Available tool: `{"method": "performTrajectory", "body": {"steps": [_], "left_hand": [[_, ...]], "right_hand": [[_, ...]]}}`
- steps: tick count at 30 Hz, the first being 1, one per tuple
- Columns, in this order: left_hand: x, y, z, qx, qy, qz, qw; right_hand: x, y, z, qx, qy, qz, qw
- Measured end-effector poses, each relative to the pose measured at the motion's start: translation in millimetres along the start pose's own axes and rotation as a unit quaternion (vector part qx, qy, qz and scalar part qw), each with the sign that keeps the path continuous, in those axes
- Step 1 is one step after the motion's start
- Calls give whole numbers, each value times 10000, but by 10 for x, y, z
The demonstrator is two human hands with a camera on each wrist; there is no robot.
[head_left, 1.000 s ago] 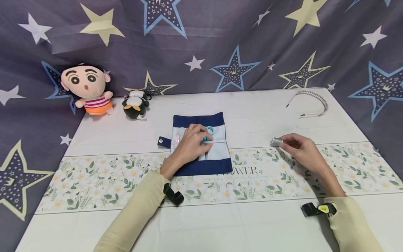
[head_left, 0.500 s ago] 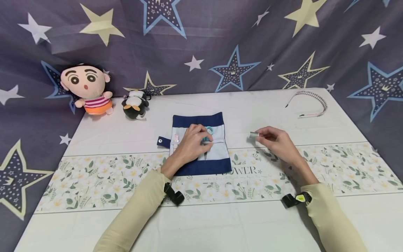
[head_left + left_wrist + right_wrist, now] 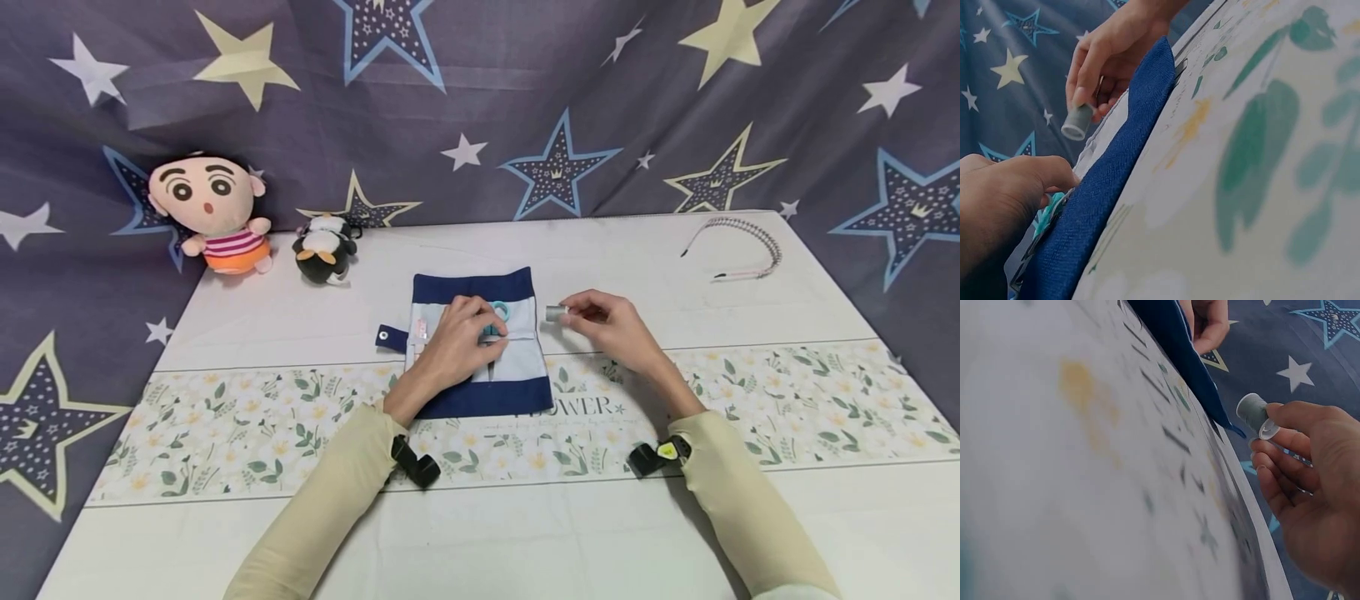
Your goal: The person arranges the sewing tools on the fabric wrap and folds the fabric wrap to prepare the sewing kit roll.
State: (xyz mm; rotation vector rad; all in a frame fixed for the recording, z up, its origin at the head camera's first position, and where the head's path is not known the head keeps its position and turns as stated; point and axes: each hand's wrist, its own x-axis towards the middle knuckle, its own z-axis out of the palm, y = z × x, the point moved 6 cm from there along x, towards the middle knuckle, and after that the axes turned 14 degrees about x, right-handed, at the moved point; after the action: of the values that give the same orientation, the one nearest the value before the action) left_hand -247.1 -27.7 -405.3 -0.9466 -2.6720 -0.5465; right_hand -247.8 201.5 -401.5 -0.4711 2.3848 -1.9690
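Note:
A navy-edged fabric case (image 3: pixel 480 400) with pale blue pockets lies unfolded mid-table. Over it is my left hand (image 3: pixel 457 342), fingers curved, thumb and forefinger pinching at the pocket edge. Beside those fingertips shows the teal handle loop of what looks like scissors (image 3: pixel 501 311); the rest is hidden. Just off the case's right side, my right hand (image 3: pixel 611 325) pinches a spool of grey thread (image 3: pixel 556 313) between thumb and fingers. In the right wrist view the spool (image 3: pixel 1252 412) has pale rims and points toward the case.
A cartoon plush doll (image 3: pixel 210 208) and a penguin plush (image 3: pixel 324 248) sit at the back left. A headband (image 3: pixel 772 246) lies at the back right. Left of the case sticks out its snap tab (image 3: pixel 392 337). A star-patterned curtain (image 3: pixel 480 100) hangs behind the table.
My right hand has carried the thread spool leftward across the table, close to the case's right edge. The left hand has stayed in place on the case.

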Motion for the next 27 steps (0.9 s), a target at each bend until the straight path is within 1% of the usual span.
{"method": "performTrajectory", "body": {"steps": [7,13,22,27], "left_hand": [[1,8,-11,-4,51,25,10000],[1,1,-11,18,81,41,10000],[-5,0,-16,-1,98,73,9999],[-7,-8,-17,-40,110,50,9999]], "right_hand": [[108,-2,148,-76,-188,-143,9997],[178,-12,243,-78,-362,-177,9992],[214,-2,314,-156,-490,-147,9986],[232,-19,385,-211,-654,-210,9974]]}}
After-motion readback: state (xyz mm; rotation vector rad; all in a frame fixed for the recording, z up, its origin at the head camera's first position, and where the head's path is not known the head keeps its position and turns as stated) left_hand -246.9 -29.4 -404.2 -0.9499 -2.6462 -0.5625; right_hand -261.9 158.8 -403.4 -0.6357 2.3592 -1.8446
